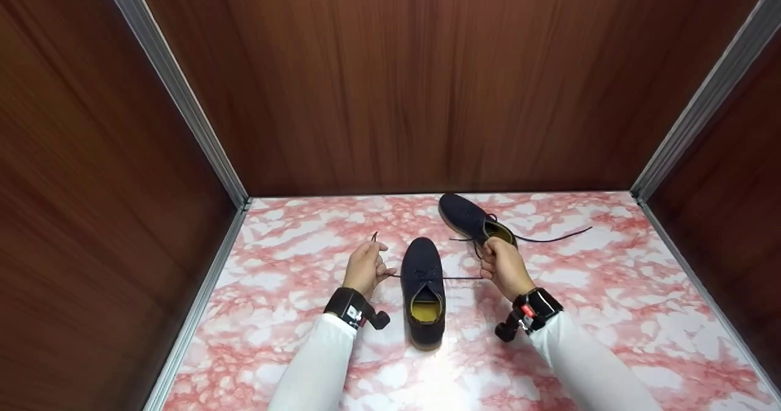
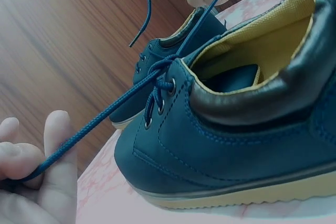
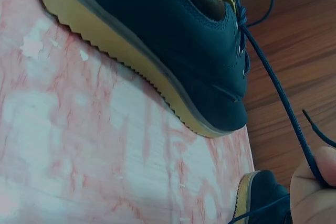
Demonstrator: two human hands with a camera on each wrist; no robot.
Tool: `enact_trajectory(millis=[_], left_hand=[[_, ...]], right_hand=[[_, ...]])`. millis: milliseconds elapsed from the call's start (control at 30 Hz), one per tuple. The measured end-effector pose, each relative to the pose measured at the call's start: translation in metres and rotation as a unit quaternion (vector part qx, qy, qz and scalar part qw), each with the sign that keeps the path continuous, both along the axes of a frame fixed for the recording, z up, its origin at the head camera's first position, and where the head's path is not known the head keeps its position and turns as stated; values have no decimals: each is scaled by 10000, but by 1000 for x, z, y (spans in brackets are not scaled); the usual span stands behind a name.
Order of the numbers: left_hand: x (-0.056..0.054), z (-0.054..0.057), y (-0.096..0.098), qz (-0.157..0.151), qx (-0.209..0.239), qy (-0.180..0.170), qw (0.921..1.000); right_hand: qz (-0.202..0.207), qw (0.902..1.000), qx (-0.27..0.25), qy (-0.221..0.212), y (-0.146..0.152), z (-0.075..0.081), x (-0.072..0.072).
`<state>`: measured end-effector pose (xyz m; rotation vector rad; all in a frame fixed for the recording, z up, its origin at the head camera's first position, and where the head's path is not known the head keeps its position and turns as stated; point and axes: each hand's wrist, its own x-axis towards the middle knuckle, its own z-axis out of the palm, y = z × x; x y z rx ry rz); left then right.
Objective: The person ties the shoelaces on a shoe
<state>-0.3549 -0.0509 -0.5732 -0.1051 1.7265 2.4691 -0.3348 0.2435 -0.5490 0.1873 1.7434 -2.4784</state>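
A dark navy lace-up shoe (image 1: pixel 420 255) stands upright on the table, toe towards the back wall, its lining yellow. On its left, my left hand (image 1: pixel 364 266) grips one end of the shoelace (image 2: pixel 113 106), whose tip sticks up above the fingers. My right hand (image 1: pixel 505 264) holds the other end on the right side. Between both hands the lace runs straight and taut across the shoe. In the left wrist view the two ends cross in a knot (image 2: pixel 160 71) over the top eyelets. The right hand's fist partly overlaps the second shoe's heel in the head view.
A matching second shoe (image 1: pixel 465 216) lies angled at the back right, its loose lace (image 1: pixel 552 239) trailing over the red-and-white marbled table (image 1: pixel 280 332). Brown wood-grain panels (image 1: pixel 390 82) with metal corner posts (image 1: pixel 183 88) enclose the back and both sides.
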Motion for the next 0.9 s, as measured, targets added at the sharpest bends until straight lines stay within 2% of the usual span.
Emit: enact_trajectory(millis=[233, 367, 433, 500, 600, 667, 767, 900], left_hand=[[2, -2, -4, 39, -262, 53, 9996], [2, -5, -6, 62, -573, 67, 9983], [2, -6, -7, 79, -715, 57, 9974], [2, -8, -8, 98, -844, 59, 9964], [2, -12, -9, 135, -992, 19, 9950], [3, -14, -10, 159, -1078, -6, 9940], [4, -19, -12, 187, -1220, -47, 9923], [4, -23, -14, 192, -1392, -85, 9900]], right_hand=[[-220, 9986, 348, 321, 4, -4, 3], [-423, 9918, 1055, 592, 8, -9, 5], [-559, 9788, 1783, 839, 9, -12, 6], [-722, 9570, 2590, 1088, 10, -15, 6], [-921, 9193, 3569, 1378, 12, -19, 6], [-961, 9037, 3906, 1467, 14, -21, 7], [-917, 8927, 4140, 1522, 16, -23, 7], [-787, 8898, 4212, 1572, 18, -26, 8]])
